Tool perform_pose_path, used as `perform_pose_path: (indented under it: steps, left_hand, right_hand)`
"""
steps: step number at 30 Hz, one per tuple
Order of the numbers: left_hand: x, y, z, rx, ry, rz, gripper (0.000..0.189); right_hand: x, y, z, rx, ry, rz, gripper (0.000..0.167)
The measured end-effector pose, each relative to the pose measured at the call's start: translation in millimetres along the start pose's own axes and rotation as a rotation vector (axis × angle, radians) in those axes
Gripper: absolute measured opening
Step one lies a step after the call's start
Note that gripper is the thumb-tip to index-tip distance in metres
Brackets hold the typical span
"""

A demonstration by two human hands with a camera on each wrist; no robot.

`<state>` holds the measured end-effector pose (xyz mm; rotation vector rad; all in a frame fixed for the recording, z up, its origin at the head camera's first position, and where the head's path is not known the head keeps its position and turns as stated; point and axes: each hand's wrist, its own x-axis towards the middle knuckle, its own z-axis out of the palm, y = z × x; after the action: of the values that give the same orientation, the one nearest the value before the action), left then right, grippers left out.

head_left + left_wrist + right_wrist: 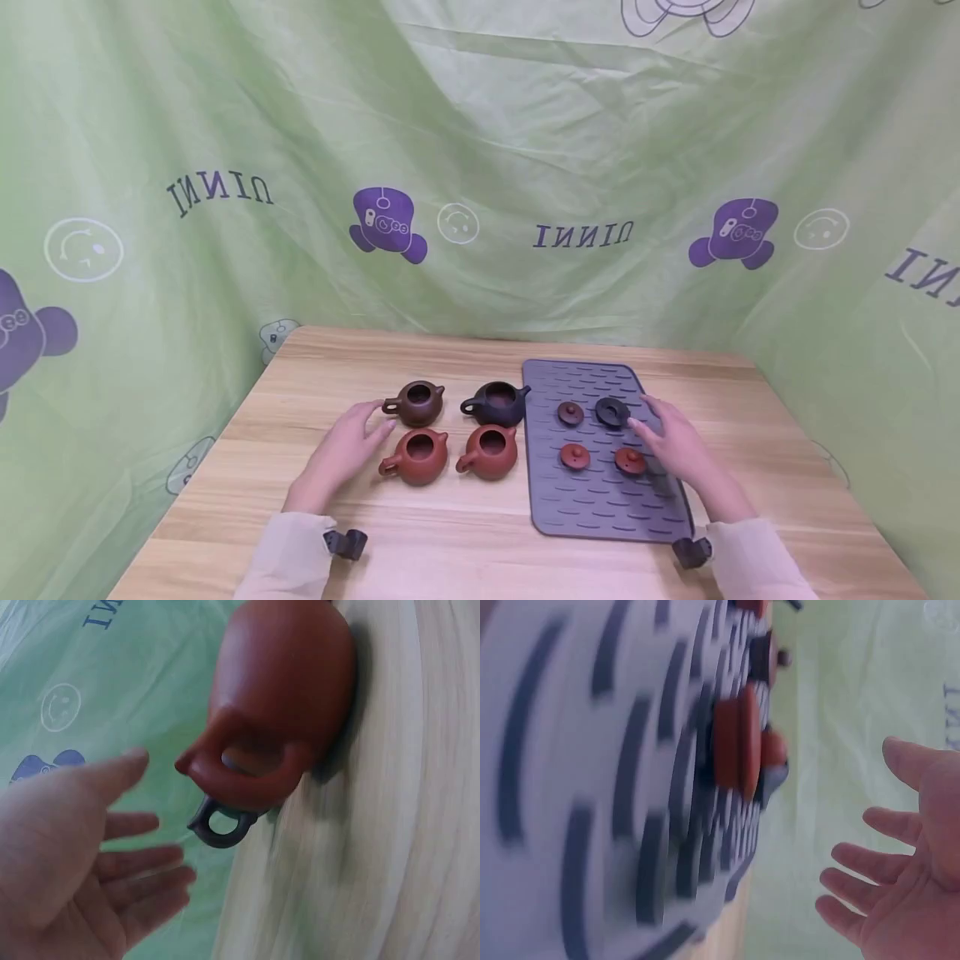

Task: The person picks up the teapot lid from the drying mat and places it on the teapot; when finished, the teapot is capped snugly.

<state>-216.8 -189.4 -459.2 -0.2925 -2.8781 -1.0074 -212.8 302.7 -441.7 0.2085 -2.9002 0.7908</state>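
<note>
My left hand (345, 448) is held over the table beside the dark brown teapot (422, 412), fingers extended and holding nothing. A black teapot (517, 410) stands to its right; in front are two reddish teapots, the left one (433, 468) and the right one (504, 463). All lack lids, their handles pointing left. My right hand (681, 442) is over the right edge of the grey mat (570, 508), fingers spread, thumb near the black lid (604, 414). A brown lid (569, 419) and two reddish lids, left (575, 462) and right (624, 465), also lie on the mat.
The wooden table (247, 433) carries everything, with the teapots left of the mat. A green printed cloth (487, 283) hangs behind the table and along both sides. Small black devices sit at the left cuff (347, 543) and right cuff (692, 552).
</note>
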Motion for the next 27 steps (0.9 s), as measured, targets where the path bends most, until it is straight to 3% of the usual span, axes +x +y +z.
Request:
perform_pose_path:
  steps: [7, 15, 27]
  left_hand:
    - [-4.1, -1.4, 13.2, -0.193, -0.102, 0.083, 0.053]
    - [-5.4, -8.1, 21.8, -0.242, -0.143, 0.154, 0.065]
    - [-6.3, -13.6, 27.2, -0.309, -0.174, 0.203, 0.06]
  right_hand:
    - [-2.2, -20.1, 13.1, 0.034, 0.014, -0.042, 0.049]
    - [-4.2, -33.3, 29.1, 0.021, 0.016, -0.103, 0.039]
    - [-3.7, -46.5, 48.1, 0.142, -0.106, 0.0, 0.032]
